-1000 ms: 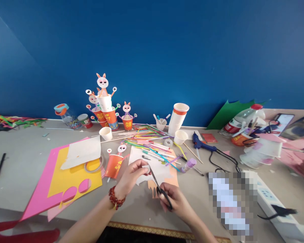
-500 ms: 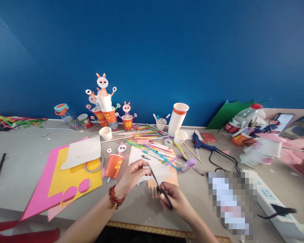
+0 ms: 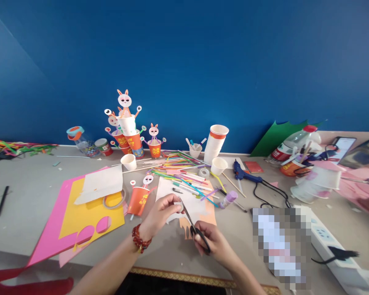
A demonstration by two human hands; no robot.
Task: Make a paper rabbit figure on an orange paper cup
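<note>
Black-handled scissors (image 3: 191, 223) sat gripped in the right hand (image 3: 213, 241), their long axis slanting away and leftward. Beside the blade tips, the left hand (image 3: 160, 213) pinched a small white piece (image 3: 181, 207); whether blade and piece touched, I couldn't tell. Beyond both lay white paper (image 3: 197, 208), then scattered sticks (image 3: 175, 164).

A bracelet (image 3: 137, 237) of round, dark red beads circled the left wrist (image 3: 145, 232), its strands sat close together, a small yellow piece (image 3: 141, 249) hung below, both forearms (image 3: 110, 262) were bare
</note>
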